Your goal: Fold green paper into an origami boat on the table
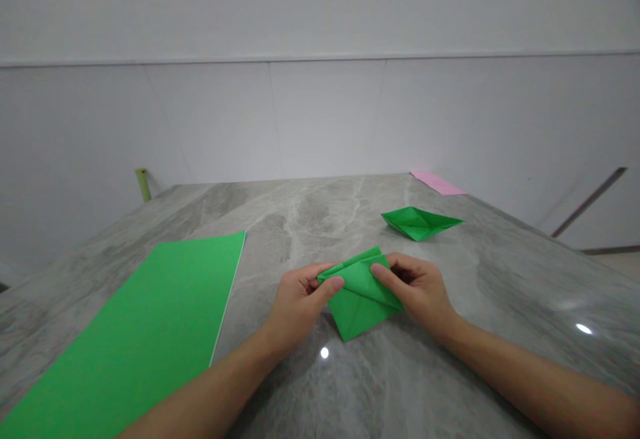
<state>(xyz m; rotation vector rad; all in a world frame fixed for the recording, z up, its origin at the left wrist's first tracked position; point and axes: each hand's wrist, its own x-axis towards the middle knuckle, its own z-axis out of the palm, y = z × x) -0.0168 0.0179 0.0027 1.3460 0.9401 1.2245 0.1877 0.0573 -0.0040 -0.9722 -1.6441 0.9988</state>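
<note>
My left hand (299,298) pinches the left corner of the folded green paper (361,296), thumb on top; my right hand (417,287) pinches its right edge; the paper lies on the desk (320,212) between them; a green sheet (150,332) lies flat to the left; a finished green paper boat (419,222) sits beyond.

Upper corners of the folded green paper (360,299) are covered by the left hand (300,302) and right hand (420,289), which pinch it. The fingers beneath are not seen. Both forearms are cut by the lower edge. The large green sheet (135,339) is cropped at bottom left. A yellow-green object (143,184) is half hidden behind the table (310,212) edge and not identified. Pink paper (437,182): sheet count cannot be told.
</note>
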